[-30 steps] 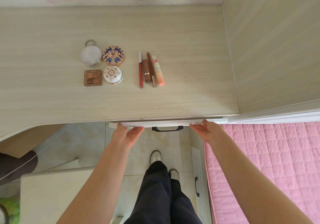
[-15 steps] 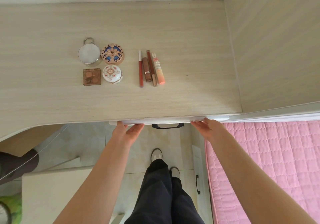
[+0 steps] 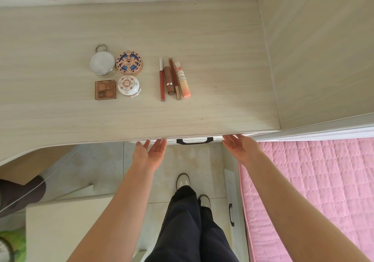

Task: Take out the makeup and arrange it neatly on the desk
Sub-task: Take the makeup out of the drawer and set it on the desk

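Left hand [image 3: 150, 153]: fingers straight and slightly spread, palm turned up and inward, holding nothing. Fingertips reach the thin white strip of drawer [image 3: 217, 138] front showing under the table [image 3: 212, 39] edge; contact cannot be confirmed. Forearm extended forward from lower frame.

Right hand [image 3: 240, 148]: same pose, fingers straight and loosely spread, palm turned inward, empty. Fingertips at the right end of the drawer strip. Forearm extended, angled in from the lower right.

Black handle [image 3: 194, 140] sits between the two hands, touched by neither.

Makeup lies on the table, well ahead of both hands, in two groups.
- Left group, two by two: round tin [image 3: 102, 63] with a ring at the far left, blue compact [image 3: 129, 62] just beside it; brown palette [image 3: 105, 89] at the near left, white domed box [image 3: 129, 86] to its right.
- Right group, four tubes side by side, lengthwise toward the hands: red tube [image 3: 162, 79], brown tube [image 3: 169, 80], thin stick [image 3: 174, 75], rabbit tube [image 3: 183, 81].

The two groups lie apart, with bare tabletop between them.

Below the table edge: dark trousers [image 3: 188, 227], shoes [image 3: 182, 180] on tiled floor [image 3: 97, 168]. Pink quilted bed cover [image 3: 315, 180] at right.
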The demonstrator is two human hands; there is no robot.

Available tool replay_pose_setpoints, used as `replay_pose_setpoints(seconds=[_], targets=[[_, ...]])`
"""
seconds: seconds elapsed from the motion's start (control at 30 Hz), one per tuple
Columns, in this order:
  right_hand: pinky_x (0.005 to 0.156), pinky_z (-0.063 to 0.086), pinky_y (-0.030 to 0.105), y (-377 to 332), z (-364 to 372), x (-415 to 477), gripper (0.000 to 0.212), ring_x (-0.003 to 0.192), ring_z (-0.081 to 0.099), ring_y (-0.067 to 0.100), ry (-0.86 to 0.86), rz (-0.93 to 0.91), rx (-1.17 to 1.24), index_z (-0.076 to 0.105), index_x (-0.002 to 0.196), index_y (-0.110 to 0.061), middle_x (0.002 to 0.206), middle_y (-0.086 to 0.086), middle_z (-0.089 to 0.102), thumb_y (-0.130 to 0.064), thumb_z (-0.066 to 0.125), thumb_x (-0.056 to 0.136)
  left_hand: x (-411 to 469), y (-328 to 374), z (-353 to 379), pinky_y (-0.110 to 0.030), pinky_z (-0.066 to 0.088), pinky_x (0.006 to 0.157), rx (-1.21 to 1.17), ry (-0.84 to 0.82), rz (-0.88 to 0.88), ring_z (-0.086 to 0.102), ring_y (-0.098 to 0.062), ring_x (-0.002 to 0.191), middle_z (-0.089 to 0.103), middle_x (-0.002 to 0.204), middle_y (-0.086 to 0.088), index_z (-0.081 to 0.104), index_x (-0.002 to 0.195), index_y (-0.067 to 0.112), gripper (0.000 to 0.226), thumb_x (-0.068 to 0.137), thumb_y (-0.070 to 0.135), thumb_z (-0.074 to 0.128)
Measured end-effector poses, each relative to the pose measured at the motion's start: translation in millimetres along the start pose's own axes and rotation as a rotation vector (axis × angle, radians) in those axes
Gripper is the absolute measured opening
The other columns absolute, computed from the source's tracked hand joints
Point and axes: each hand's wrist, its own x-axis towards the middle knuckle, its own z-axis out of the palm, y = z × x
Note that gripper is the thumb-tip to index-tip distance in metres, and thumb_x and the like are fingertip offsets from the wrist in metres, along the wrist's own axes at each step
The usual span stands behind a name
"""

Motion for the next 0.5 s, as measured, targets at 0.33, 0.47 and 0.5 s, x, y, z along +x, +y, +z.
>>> replay_pose_setpoints(seconds=[0.33, 0.47, 0.5], targets=[[0.093, 0.049, 0.038, 17, -32, -44, 0.024, 0.105, 0.061, 0.024, -0.060, -0.217, -0.508, 0.055, 0.120, -0.008, 0.108, 0.008, 0.065, -0.009, 0.046, 0.098, -42, -46, -18, -0.031, 0.054, 0.077, 0.613, -0.093, 0.224, 0.066, -0.024, 0.093, 0.069, 0.103, -0.010, 0.058, 0.113, 0.006, 0.021, 0.098, 0.018, 0.050], [0.094, 0.048, 0.035, 33, -71, -67, 0.033, 0.108, 0.059, 0.017, -0.033, -0.577, -1.212, 0.059, 0.124, -0.018, 0.118, -0.003, 0.063, -0.021, 0.051, 0.092, -67, -81, -40, -0.029, 0.052, 0.077, 1.010, -0.144, 0.410, 0.063, -0.017, 0.080, 0.070, 0.093, -0.007, 0.063, 0.098, 0.010, 0.012, 0.093, 0.017, 0.056], [0.097, 0.046, 0.035, 39, -83, -74, 0.035, 0.113, 0.056, 0.018, -0.070, -0.623, -1.295, 0.056, 0.127, -0.017, 0.124, -0.001, 0.061, -0.020, 0.049, 0.093, -71, -91, -48, -0.030, 0.052, 0.078, 1.101, -0.177, 0.461, 0.063, -0.016, 0.081, 0.070, 0.092, -0.006, 0.064, 0.098, 0.011, 0.012, 0.093, 0.017, 0.055]])
